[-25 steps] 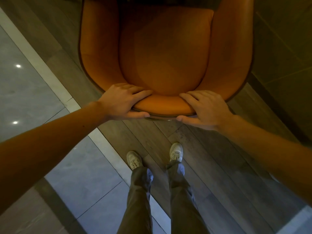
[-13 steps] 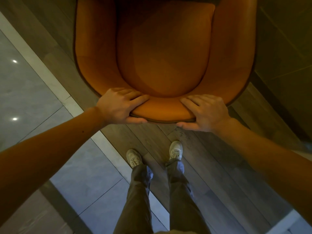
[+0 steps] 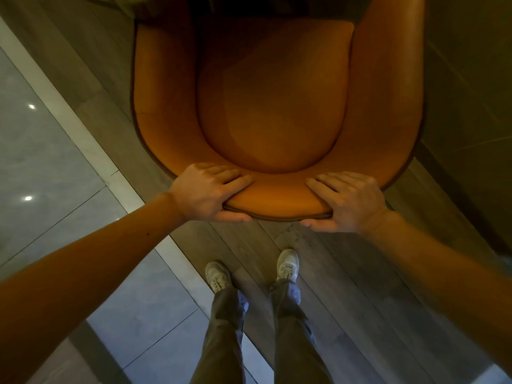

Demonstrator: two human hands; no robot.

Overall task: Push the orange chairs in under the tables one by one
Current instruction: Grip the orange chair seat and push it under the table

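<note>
Left hand [image 3: 206,191] and right hand [image 3: 347,202] both clamp the back rim of the orange upholstered tub chair [image 3: 274,106], fingers over, thumbs under. Chair's front sits in shadow at the top edge; table not clearly visible. Push looks underway; how far in, can't tell.

Front of orange chair [image 3: 277,106] cut off @ top edge; legs hidden under seat.
</note>
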